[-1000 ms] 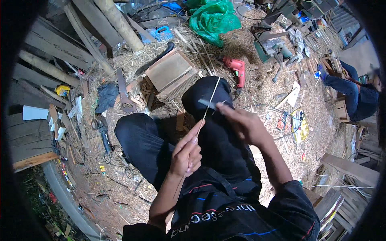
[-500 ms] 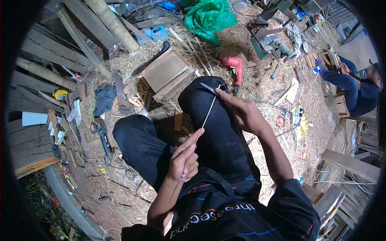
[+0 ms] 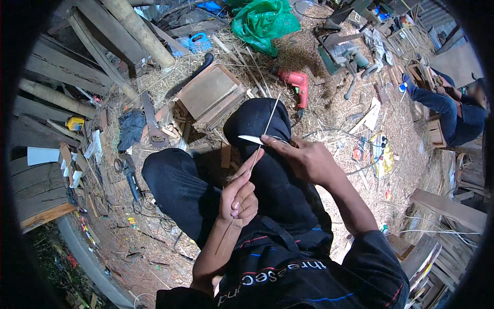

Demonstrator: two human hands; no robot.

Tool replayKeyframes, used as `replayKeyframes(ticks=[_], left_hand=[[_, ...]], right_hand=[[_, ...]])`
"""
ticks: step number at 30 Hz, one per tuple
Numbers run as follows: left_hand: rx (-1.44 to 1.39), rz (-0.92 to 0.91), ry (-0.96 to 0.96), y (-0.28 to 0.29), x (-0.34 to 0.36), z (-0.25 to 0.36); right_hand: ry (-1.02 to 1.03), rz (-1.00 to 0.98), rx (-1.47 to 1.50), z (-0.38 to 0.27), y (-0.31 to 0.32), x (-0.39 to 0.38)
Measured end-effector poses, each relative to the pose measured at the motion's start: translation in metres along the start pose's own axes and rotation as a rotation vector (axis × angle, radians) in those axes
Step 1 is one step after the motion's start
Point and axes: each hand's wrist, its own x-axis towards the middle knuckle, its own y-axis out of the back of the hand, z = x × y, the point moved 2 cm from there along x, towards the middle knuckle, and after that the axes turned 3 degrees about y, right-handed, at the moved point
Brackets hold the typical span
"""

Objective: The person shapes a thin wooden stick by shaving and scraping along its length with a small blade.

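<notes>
- The fingers of the left hand [image 3: 239, 198] curl closed around a thin, pale strip [image 3: 272, 114], with the index finger stretched along it.
- The strip, straight and slender like a reed, slants up and slightly right beyond that fingertip, its far end free above the right knee [image 3: 254, 113].
- The right hand [image 3: 311, 157] pinches a knife [image 3: 249, 138] between thumb and fingers; its handle is mostly hidden.
- The knife's smooth, pointed metal blade aims left and crosses the strip just beyond the left index fingertip; whether its edge bites, I cannot tell.
- Both knees are bent, in soft, dark cloth.
- Beyond them, a flat, rectangular stack of wooden boards [image 3: 208, 95] lies on the ground [image 3: 334, 110], which is strewn with curly, straw-coloured shavings.
- Right of the stack lies a hard-cased red drill [image 3: 296, 82]; to its left, a handsaw [image 3: 154, 129] with a tapering blade.
- Further out, a crumpled, shiny green plastic sheet [image 3: 262, 26] lies at the top.
- At the far right sits another person [image 3: 463, 118] in blue trousers.
</notes>
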Motion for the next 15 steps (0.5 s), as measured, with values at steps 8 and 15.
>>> replayKeyframes(ticks=[8, 15], left_hand=[[-0.101, 0.006, -0.001, 0.001, -0.01, -0.007], [-0.164, -0.008, -0.001, 0.003, -0.026, -0.011]], right_hand=[[-0.049, 0.113, 0.011, 0.001, -0.009, -0.002], [-0.082, 0.126, 0.016, -0.003, -0.009, -0.002]])
